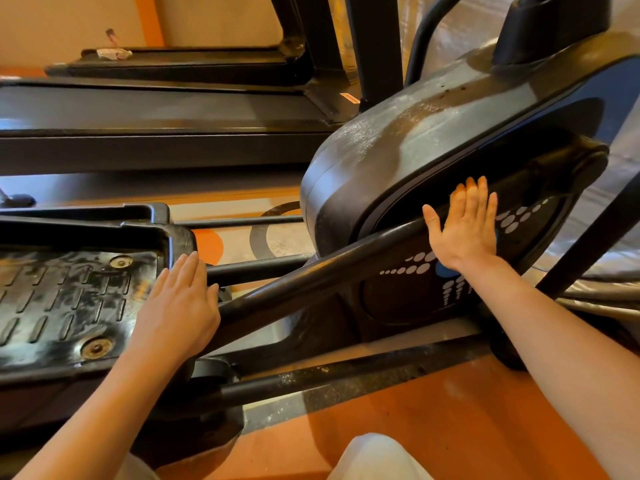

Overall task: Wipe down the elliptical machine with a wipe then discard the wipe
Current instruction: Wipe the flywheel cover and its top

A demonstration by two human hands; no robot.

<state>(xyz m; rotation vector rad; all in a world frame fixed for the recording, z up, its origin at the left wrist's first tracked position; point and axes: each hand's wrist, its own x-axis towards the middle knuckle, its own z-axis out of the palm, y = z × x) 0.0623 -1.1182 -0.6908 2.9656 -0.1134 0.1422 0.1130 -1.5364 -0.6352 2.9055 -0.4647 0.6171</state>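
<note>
Both hands lie flat and open on the elliptical [433, 140], fingers straight and close together, gripping nothing. Right hand [465, 225] presses palm-down against the dark side panel [408, 292] of the flywheel housing, fingertips pointing up toward the panel's curved edge, thumb spread to the left. A small patch of blue shows at the wrist and beside the palm; whether that is a wipe under the hand or part of the panel's print, I cannot tell. White dots of the logo [414, 268] spread out on either side of this hand. Left hand [178, 308] rests on the right rim of the near pedal [62, 299], thumb reaching toward the slanted crank bar [311, 282] just beside it.

That pedal is black, ribbed, scuffed, with two round bolts on its right side. The housing's grey top is dusty and streaked. A lower rail [346, 375] runs along the floor under the bar, speckled with dust.

The machine fills the middle and right of the view, on an orange floor [450, 427]. Behind it, to the left, stand two treadmills [173, 109] side by side, and a crumpled pale scrap [112, 53] lies on the far one. A pale knee [377, 455] shows at the bottom edge.
</note>
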